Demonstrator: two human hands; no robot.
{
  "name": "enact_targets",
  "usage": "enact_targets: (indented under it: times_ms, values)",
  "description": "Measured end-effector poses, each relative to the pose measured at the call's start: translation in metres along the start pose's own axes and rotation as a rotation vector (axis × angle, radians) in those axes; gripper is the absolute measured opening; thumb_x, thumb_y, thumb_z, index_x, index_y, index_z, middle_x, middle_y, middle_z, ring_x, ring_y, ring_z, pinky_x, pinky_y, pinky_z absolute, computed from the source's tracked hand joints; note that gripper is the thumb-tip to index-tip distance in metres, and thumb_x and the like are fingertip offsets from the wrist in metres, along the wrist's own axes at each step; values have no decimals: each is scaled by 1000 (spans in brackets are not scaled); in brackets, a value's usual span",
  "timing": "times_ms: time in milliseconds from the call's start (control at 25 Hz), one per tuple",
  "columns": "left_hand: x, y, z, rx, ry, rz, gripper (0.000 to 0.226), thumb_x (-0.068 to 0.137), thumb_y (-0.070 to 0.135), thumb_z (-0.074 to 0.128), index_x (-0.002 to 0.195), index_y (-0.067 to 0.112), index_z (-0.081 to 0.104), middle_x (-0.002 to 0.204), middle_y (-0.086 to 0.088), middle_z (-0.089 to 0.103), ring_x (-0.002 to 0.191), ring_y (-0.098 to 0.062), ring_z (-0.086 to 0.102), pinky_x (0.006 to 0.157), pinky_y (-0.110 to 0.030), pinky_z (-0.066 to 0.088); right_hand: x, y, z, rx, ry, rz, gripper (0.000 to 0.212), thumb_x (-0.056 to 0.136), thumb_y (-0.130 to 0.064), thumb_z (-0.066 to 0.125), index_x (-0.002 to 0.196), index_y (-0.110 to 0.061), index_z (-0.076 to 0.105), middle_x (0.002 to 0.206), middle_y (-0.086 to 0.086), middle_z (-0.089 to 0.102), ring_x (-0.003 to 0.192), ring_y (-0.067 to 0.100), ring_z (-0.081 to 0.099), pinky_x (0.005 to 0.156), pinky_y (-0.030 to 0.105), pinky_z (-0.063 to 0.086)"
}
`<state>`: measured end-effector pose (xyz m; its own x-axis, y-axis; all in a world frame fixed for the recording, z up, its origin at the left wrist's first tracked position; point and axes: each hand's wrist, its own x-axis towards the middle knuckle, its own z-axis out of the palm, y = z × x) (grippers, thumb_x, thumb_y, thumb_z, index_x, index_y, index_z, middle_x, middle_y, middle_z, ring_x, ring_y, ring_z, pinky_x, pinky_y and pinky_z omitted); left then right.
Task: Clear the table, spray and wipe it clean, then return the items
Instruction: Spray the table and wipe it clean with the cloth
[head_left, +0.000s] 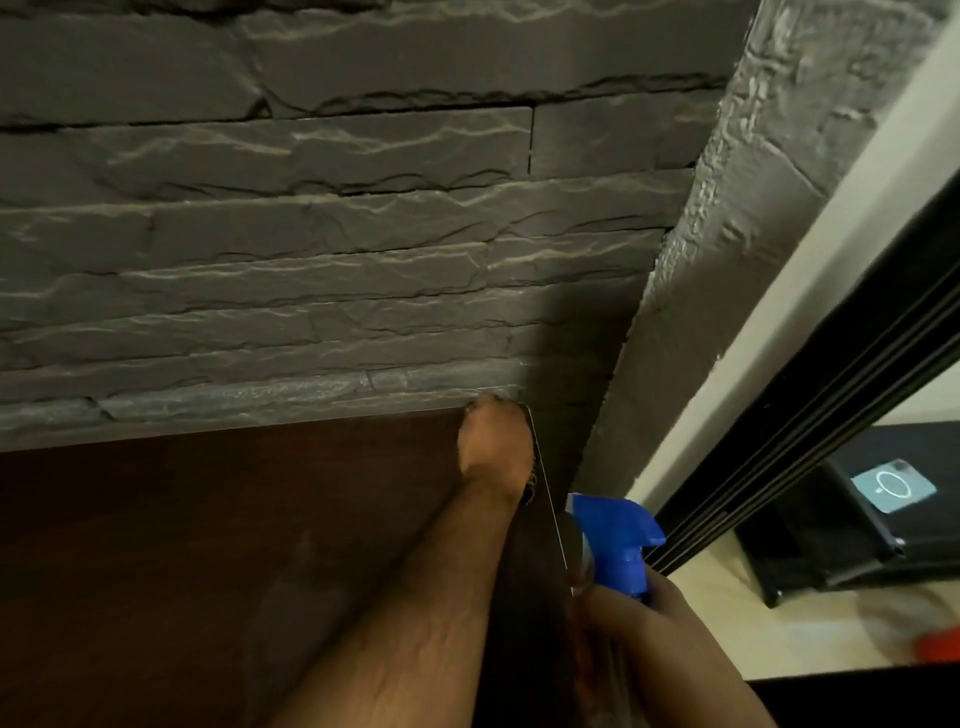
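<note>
The dark brown table (208, 571) stands against a grey stone wall. My left hand (493, 447) reaches across to the table's far right corner, its back facing me and its fingers hidden. A bit of dark frayed material, maybe a cloth (530, 486), shows under its right edge. My right hand (639, 629) is just off the table's right edge and grips a spray bottle (618, 540) by the neck. The bottle's blue trigger head points left, toward the table.
The stone wall (311, 260) runs along the table's back edge, and a rough grey pillar (701, 312) closes the corner. To the right are a black frame (810, 415), a black unit with a light blue square object (891, 488), pale floor and something red (940, 644).
</note>
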<state>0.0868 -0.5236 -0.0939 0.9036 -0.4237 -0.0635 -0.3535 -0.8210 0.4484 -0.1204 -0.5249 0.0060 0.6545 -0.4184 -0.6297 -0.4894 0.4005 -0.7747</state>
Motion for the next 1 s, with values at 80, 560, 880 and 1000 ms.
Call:
enact_targets:
  times_ms: [80,560,880,1000]
  values:
    - [-2,3,1,-20,-102,226,24,99,33,43,103,20,63,104,0,57,82,-8,56,72,-26,51,0,-1,3,14,1,-16,30,76,13,60,75,-16,54,38,-3,60,48,19,59,51,30,45]
    - [9,-19,10,56,18,317,26,96,41,48,110,25,63,110,4,58,88,-6,51,75,-24,39,-6,13,2,-1,-3,-42,25,74,8,64,77,-16,56,44,-2,63,51,16,60,58,32,48]
    - [-1,-49,-11,103,47,287,28,97,39,47,112,24,65,113,1,55,99,-17,55,81,-30,43,-21,21,6,-24,-4,-22,21,73,3,65,83,-13,57,47,-1,62,55,20,61,63,38,52]
    - [-45,-27,8,59,-193,592,35,95,45,41,122,31,58,118,10,51,98,-5,49,82,-24,41,-29,23,7,4,3,-24,18,75,4,62,84,-11,57,47,0,62,44,13,61,49,29,53]
